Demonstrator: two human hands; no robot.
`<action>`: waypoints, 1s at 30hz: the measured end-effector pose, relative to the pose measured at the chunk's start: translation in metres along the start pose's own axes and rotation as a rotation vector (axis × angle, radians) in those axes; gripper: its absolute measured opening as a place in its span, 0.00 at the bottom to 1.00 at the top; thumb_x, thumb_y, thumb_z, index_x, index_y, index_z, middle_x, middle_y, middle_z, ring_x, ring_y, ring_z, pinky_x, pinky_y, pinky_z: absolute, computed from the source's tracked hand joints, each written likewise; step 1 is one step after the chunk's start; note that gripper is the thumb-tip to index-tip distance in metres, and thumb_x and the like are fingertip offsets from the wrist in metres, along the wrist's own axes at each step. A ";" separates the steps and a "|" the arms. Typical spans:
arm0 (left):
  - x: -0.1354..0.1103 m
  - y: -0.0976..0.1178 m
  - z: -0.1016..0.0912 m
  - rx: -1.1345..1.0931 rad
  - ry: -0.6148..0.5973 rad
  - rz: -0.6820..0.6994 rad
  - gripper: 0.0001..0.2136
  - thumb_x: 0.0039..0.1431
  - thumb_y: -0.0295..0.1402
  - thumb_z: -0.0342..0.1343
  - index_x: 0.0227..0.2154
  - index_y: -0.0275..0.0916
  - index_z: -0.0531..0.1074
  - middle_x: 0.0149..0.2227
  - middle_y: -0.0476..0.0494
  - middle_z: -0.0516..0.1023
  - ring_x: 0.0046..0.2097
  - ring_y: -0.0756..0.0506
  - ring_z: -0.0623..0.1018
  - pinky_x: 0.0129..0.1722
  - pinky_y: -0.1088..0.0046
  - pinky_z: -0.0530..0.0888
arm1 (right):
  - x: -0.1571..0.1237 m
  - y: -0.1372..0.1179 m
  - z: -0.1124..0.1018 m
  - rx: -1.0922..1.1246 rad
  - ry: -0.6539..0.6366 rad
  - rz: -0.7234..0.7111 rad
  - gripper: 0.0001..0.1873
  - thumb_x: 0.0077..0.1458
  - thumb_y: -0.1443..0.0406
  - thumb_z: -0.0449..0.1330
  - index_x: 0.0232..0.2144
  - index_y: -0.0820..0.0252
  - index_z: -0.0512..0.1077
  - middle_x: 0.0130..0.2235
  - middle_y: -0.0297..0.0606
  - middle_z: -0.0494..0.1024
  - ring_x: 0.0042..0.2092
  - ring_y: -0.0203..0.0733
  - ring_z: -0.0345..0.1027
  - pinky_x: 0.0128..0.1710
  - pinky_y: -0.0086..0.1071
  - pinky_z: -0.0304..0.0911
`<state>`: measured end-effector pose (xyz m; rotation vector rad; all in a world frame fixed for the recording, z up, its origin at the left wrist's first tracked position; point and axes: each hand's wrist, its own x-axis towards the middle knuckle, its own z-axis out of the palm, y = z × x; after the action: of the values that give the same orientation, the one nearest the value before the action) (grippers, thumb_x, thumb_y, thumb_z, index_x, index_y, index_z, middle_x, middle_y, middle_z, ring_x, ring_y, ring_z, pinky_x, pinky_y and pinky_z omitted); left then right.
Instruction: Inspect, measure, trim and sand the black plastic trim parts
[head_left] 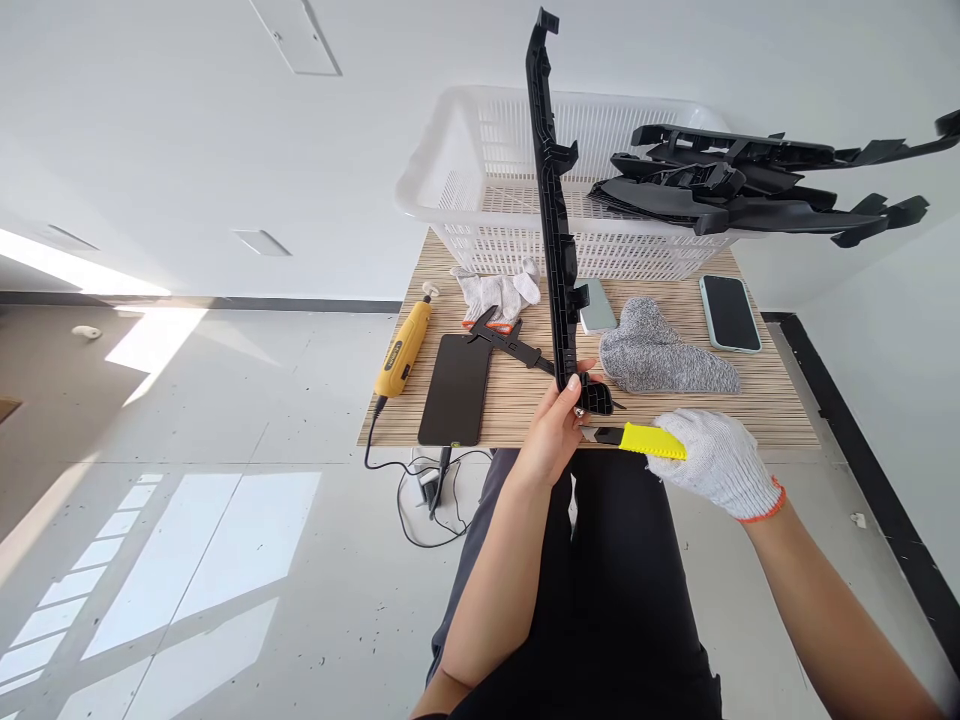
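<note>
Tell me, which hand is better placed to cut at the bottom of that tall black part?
Right, probably: the gloved right hand holds the yellow knife, tip beside the lower end of the black part. The bare left hand is busy gripping that part upright.

The right hand point(716, 462) wears a white knitted work glove point(739, 478) edged with a thin orange band point(766, 504) at the wrist. The left hand point(551, 432) is ungloved. Both forearms are sleeveless. The legs are in black trousers point(622, 600).

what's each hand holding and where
The left hand grips the black plastic strip near its bottom end; the gloved right hand holds the yellow knife by its handle.
</note>
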<state>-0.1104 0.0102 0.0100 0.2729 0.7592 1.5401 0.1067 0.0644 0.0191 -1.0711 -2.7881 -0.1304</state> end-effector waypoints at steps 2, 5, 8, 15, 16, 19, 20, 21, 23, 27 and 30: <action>0.000 0.000 0.000 0.001 0.004 -0.005 0.15 0.60 0.40 0.64 0.47 0.42 0.80 0.41 0.45 0.79 0.39 0.52 0.73 0.28 0.80 0.64 | 0.000 0.000 0.001 -0.001 0.010 -0.002 0.13 0.50 0.54 0.61 0.28 0.58 0.74 0.24 0.33 0.73 0.23 0.39 0.62 0.24 0.32 0.47; 0.000 0.000 0.000 0.008 0.011 -0.006 0.14 0.60 0.40 0.63 0.47 0.42 0.80 0.41 0.45 0.80 0.39 0.51 0.74 0.28 0.80 0.64 | 0.000 0.000 0.001 -0.012 0.021 0.002 0.13 0.50 0.54 0.61 0.28 0.58 0.74 0.23 0.33 0.72 0.23 0.39 0.62 0.24 0.32 0.46; 0.001 -0.001 0.000 0.014 0.020 -0.004 0.14 0.60 0.40 0.63 0.47 0.43 0.80 0.41 0.45 0.80 0.40 0.51 0.74 0.28 0.79 0.64 | 0.000 -0.001 0.001 -0.016 0.020 0.014 0.14 0.50 0.54 0.61 0.28 0.58 0.74 0.23 0.33 0.72 0.23 0.39 0.61 0.23 0.31 0.46; 0.002 -0.001 0.000 0.003 0.032 -0.004 0.14 0.59 0.40 0.64 0.46 0.42 0.80 0.41 0.45 0.80 0.39 0.51 0.75 0.27 0.79 0.64 | -0.003 -0.002 0.003 -0.026 0.035 0.021 0.15 0.51 0.53 0.59 0.28 0.59 0.74 0.22 0.34 0.71 0.22 0.37 0.58 0.23 0.31 0.44; 0.002 -0.001 0.000 0.004 0.037 -0.005 0.14 0.59 0.40 0.64 0.46 0.42 0.80 0.41 0.45 0.80 0.39 0.51 0.75 0.27 0.79 0.64 | -0.003 -0.003 0.004 -0.027 0.041 0.022 0.15 0.51 0.53 0.59 0.28 0.59 0.74 0.23 0.34 0.71 0.22 0.37 0.58 0.23 0.31 0.44; 0.002 -0.001 0.000 0.013 0.043 0.000 0.14 0.59 0.40 0.64 0.47 0.42 0.80 0.41 0.45 0.80 0.39 0.51 0.75 0.28 0.78 0.65 | -0.003 -0.003 0.005 -0.022 0.050 0.026 0.15 0.51 0.53 0.58 0.28 0.59 0.74 0.23 0.34 0.71 0.23 0.37 0.58 0.23 0.31 0.44; 0.002 -0.001 0.000 0.016 0.041 0.003 0.14 0.60 0.40 0.64 0.47 0.42 0.80 0.41 0.45 0.80 0.38 0.51 0.75 0.28 0.78 0.65 | -0.003 -0.003 0.005 -0.021 0.053 0.028 0.15 0.51 0.53 0.58 0.28 0.58 0.74 0.22 0.34 0.71 0.23 0.37 0.58 0.23 0.32 0.44; 0.002 -0.001 0.000 0.018 0.040 0.006 0.14 0.60 0.39 0.63 0.47 0.42 0.80 0.41 0.45 0.80 0.38 0.51 0.75 0.28 0.78 0.65 | -0.003 -0.004 0.005 -0.020 0.056 0.029 0.15 0.51 0.53 0.58 0.28 0.58 0.74 0.22 0.34 0.71 0.22 0.37 0.58 0.23 0.32 0.44; 0.002 -0.002 0.000 0.019 0.039 0.007 0.14 0.60 0.39 0.63 0.47 0.42 0.80 0.41 0.44 0.80 0.37 0.51 0.74 0.28 0.78 0.65 | -0.002 -0.004 0.005 -0.019 0.063 0.029 0.15 0.51 0.53 0.58 0.28 0.58 0.74 0.23 0.34 0.71 0.23 0.37 0.58 0.24 0.32 0.44; 0.003 -0.002 -0.002 -0.001 0.027 0.006 0.13 0.60 0.39 0.63 0.47 0.42 0.80 0.41 0.44 0.80 0.37 0.52 0.74 0.28 0.80 0.64 | -0.003 -0.004 0.005 -0.015 0.062 0.019 0.15 0.51 0.54 0.59 0.28 0.59 0.74 0.23 0.35 0.71 0.23 0.37 0.58 0.24 0.32 0.44; 0.003 -0.002 -0.002 -0.018 0.021 0.004 0.13 0.61 0.39 0.63 0.46 0.42 0.80 0.41 0.44 0.80 0.37 0.52 0.74 0.27 0.81 0.64 | -0.004 -0.003 0.004 -0.014 0.062 0.022 0.14 0.51 0.54 0.59 0.28 0.59 0.74 0.22 0.34 0.70 0.22 0.36 0.56 0.23 0.32 0.43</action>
<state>-0.1103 0.0120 0.0064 0.2454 0.7618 1.5548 0.1073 0.0598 0.0145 -1.0818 -2.7232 -0.1772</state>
